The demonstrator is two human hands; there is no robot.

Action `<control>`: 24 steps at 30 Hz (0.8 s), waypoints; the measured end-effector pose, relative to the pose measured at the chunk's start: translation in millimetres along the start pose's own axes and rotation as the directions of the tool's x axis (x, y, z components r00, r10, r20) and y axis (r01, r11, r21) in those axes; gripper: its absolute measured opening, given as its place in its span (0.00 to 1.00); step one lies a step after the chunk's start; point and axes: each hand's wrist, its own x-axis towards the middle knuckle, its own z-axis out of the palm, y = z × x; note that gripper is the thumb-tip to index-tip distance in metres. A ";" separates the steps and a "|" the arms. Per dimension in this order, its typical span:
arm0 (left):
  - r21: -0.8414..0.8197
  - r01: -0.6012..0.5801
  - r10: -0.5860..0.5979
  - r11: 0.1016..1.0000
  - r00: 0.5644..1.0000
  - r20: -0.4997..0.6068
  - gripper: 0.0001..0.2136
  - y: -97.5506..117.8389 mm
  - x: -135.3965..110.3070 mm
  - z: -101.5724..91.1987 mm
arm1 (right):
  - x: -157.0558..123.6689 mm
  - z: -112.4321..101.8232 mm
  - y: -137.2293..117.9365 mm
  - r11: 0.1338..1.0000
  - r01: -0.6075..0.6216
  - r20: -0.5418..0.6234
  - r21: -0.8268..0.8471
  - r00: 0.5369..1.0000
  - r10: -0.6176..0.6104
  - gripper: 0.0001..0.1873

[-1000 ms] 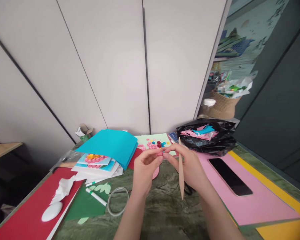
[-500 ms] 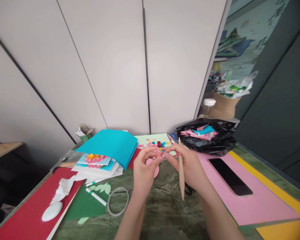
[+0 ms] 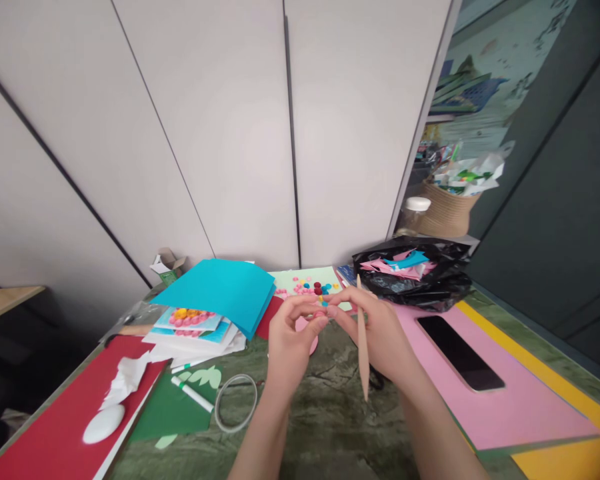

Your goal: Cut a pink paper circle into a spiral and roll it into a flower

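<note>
My left hand (image 3: 289, 340) pinches a small pink paper piece (image 3: 319, 314), apparently a coil, between thumb and fingers. Close against it, the fingertips of my right hand (image 3: 380, 327) come together at the same piece. A pointed wooden stick (image 3: 363, 353) is tucked between the fingers of my right hand, standing almost upright. Beyond my fingers, several small pink, red, blue and yellow pieces (image 3: 319, 288) lie on a pale green sheet (image 3: 280, 277). A pink paper disc (image 3: 314, 343) shows partly behind my left hand.
Blue paper (image 3: 215, 287) covers stacked cards on the left. Nearer are a tape roll (image 3: 218, 407), a green-capped marker (image 3: 195, 395) and a white oval object (image 3: 104, 424) on red paper. Rightward, a phone (image 3: 460, 353) rests on pink paper, below a black bag (image 3: 445, 283) of scraps.
Both hands stay in nearly the same place, with only slight finger movement around the pink piece. The stick keeps its position in my right hand.
</note>
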 end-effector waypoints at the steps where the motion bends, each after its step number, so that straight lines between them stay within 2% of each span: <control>1: 0.002 0.018 -0.018 1.000 1.000 0.016 0.12 0.1 0.1 0.6 | 0.0 -0.3 -0.3 1.000 0.002 0.001 0.001 1.000 -0.002 0.06; 6: 0.066 0.087 -0.090 0.994 0.995 0.042 0.08 2.5 -0.6 4.0 | -0.6 -1.8 0.0 1.000 0.007 0.010 0.010 1.000 -0.007 0.06; 10: 0.090 0.079 -0.084 0.993 0.995 0.045 0.07 3.5 -1.6 3.8 | -1.2 -2.1 0.9 1.000 -0.001 0.011 0.009 1.000 0.001 0.05; 15: 0.011 0.022 -0.023 1.000 0.998 0.060 0.11 2.8 -1.5 2.3 | -1.0 -2.2 0.6 1.000 -0.020 -0.009 0.002 1.000 0.020 0.05; 20: -0.083 0.064 -0.062 0.995 0.998 0.028 0.13 2.9 -0.8 0.9 | -0.4 -1.9 0.1 1.000 -0.010 -0.007 0.004 1.000 0.010 0.05; 24: -0.120 0.043 -0.044 0.992 0.999 -0.014 0.13 0.4 -0.5 0.4 | -0.7 -1.8 0.1 1.000 -0.001 -0.005 0.019 1.000 0.001 0.05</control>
